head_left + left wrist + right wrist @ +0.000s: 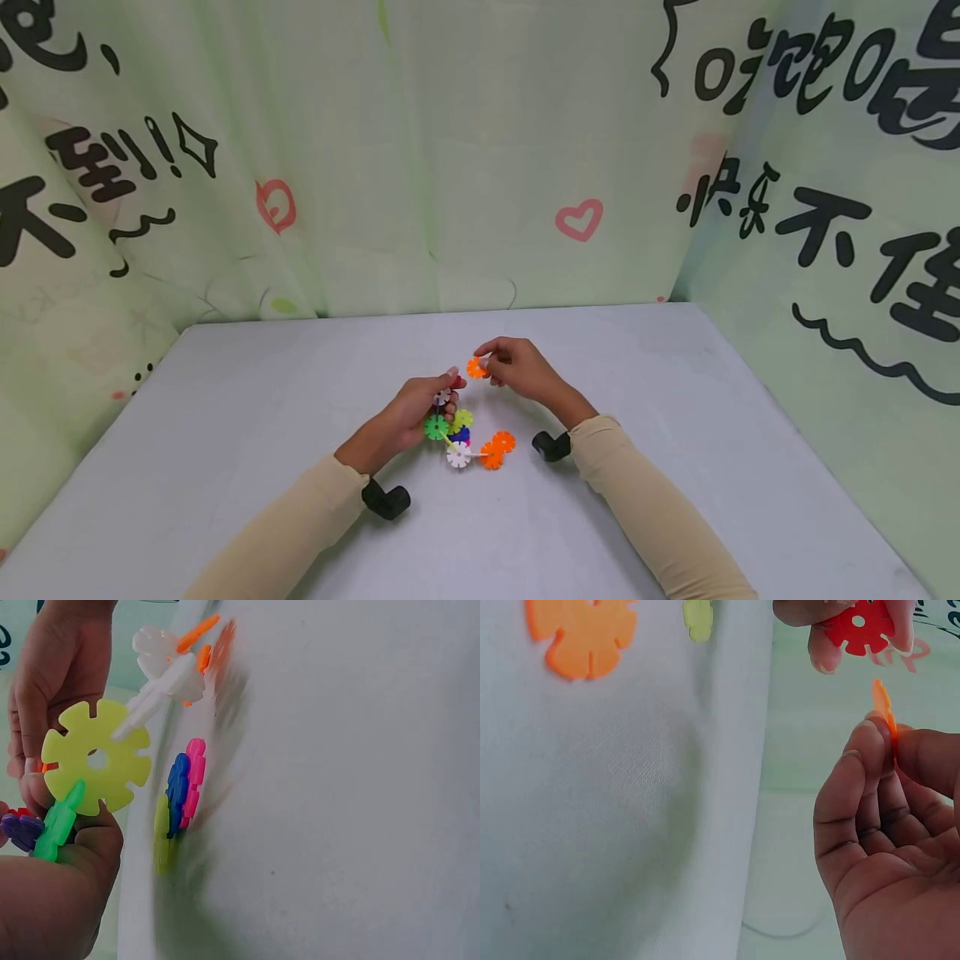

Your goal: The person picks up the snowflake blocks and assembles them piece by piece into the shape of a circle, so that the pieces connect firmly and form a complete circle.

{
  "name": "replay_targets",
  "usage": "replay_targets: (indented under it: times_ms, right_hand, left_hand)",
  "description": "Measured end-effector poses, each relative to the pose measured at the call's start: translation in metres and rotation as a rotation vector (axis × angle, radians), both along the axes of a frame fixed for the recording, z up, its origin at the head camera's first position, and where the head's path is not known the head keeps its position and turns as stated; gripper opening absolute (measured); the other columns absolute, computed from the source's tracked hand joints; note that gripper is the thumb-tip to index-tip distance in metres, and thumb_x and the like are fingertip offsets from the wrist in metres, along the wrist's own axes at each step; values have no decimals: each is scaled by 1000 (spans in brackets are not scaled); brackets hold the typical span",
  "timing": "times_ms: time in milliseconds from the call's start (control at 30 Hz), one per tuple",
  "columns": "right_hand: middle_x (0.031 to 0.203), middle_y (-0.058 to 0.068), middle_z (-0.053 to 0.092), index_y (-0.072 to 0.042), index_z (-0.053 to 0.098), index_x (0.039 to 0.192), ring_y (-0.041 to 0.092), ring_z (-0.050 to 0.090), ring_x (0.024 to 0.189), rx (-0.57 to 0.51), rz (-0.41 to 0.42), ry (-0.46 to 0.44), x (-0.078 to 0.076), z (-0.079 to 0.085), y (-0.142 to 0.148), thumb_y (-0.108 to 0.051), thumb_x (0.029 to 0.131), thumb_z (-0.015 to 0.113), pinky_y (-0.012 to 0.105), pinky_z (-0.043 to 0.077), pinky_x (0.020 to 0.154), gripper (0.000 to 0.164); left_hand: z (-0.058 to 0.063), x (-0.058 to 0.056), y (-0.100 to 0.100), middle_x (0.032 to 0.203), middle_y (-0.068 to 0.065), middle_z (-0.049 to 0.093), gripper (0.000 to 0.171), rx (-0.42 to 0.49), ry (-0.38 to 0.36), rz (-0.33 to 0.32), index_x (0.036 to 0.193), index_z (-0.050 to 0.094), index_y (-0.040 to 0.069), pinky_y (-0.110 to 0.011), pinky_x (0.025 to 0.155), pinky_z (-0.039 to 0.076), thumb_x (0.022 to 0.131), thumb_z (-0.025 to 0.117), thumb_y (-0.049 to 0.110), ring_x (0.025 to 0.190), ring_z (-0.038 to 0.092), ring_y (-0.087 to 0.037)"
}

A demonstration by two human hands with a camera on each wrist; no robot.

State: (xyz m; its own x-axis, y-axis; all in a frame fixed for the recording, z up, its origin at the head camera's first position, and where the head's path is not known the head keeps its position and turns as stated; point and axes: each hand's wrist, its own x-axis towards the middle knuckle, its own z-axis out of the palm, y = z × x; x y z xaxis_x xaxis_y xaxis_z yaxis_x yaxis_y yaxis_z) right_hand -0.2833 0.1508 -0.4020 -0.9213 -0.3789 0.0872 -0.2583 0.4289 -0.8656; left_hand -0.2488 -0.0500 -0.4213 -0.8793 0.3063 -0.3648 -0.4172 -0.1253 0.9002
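Observation:
My left hand (417,407) grips a chain of slotted snowflake discs. At its far end a red disc (861,631) sits between thumb and fingers. Farther along come a purple disc (24,831), a green disc (436,427), a yellow disc (67,761), white discs (458,455) and orange discs (491,456). Up close to the red disc, my right hand (527,369) pinches a single orange disc (883,712) edge-on between thumb and fingertips. A small gap shows between the red disc and this orange one.
Below the left hand, a group of yellow-green (465,417), blue (177,791) and pink (196,776) discs lies on the white table (285,400). Printed curtains (480,167) stand behind the table and along its sides. Both wrists carry a black camera mount (386,500).

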Motion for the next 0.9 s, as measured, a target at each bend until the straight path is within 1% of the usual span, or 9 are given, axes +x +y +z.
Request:
replay_targets:
  times_ms: [67,167,333,500,567,633,733,800,900]
  right_hand:
    - [84,17,65,0,67,112,36,60,74,-22,-12,-10,1,1,-1,-4,95,59,43,53,72,19]
    - [85,11,66,0,68,112,37,61,76,-28,-10,-20,1,0,-2,-2,95,57,39,54,72,20]
    - [83,9,66,1,69,111,31,62,72,-39,7,-15,3,-2,-5,1,94,55,35,54,70,22]
    - [83,8,67,0,69,111,26,61,70,-47,11,-19,5,-2,-6,-2,94,56,31,53,68,21]
    - [83,6,67,-1,69,111,26,61,70,-41,5,-20,5,-2,-7,-4,95,58,31,54,68,20]
    - [83,6,68,-1,70,111,26,61,70,-30,0,-22,5,-3,-9,-5,95,58,34,54,69,20]
    - [84,5,68,-2,70,110,25,61,70,-24,-1,-27,6,-4,-11,-6,95,60,36,55,70,18]
    - [84,5,69,-2,71,109,25,61,70,-32,2,-33,9,-3,-12,-6,95,61,40,55,72,18]
    - [85,6,69,0,71,108,25,61,69,-56,-6,-22,12,-2,-13,-6,95,62,37,55,71,17]
  left_hand:
    - [0,1,-1,81,-4,49,47,8,4,-9,124,57,-6,-22,64,42,101,51,35,70,45,-14]
    - [0,1,-1,81,-4,49,47,18,10,-19,125,56,-6,-22,65,42,102,51,35,70,46,-15]
    - [1,2,-1,81,-4,49,47,18,19,-31,126,55,-7,-23,65,42,102,50,33,71,46,-15]
    - [0,2,-2,83,-4,49,47,6,12,-21,126,54,-5,-23,66,43,102,50,34,71,46,-15]
    - [0,2,-2,83,-5,50,47,4,14,-18,126,54,-5,-22,66,44,102,50,35,71,47,-15]
    - [0,2,-2,83,-5,50,48,8,23,-23,126,54,-5,-23,66,44,102,50,35,71,47,-15]
    - [-1,3,-3,83,-4,49,48,9,47,-46,126,54,-7,-23,65,43,102,49,35,70,46,-14]
    - [-2,3,-3,82,-3,49,47,12,61,-61,124,54,-8,-23,64,42,102,49,34,70,46,-14]
    - [-2,2,-3,82,-3,49,48,6,75,-73,121,53,-9,-23,64,42,102,48,34,70,46,-14]
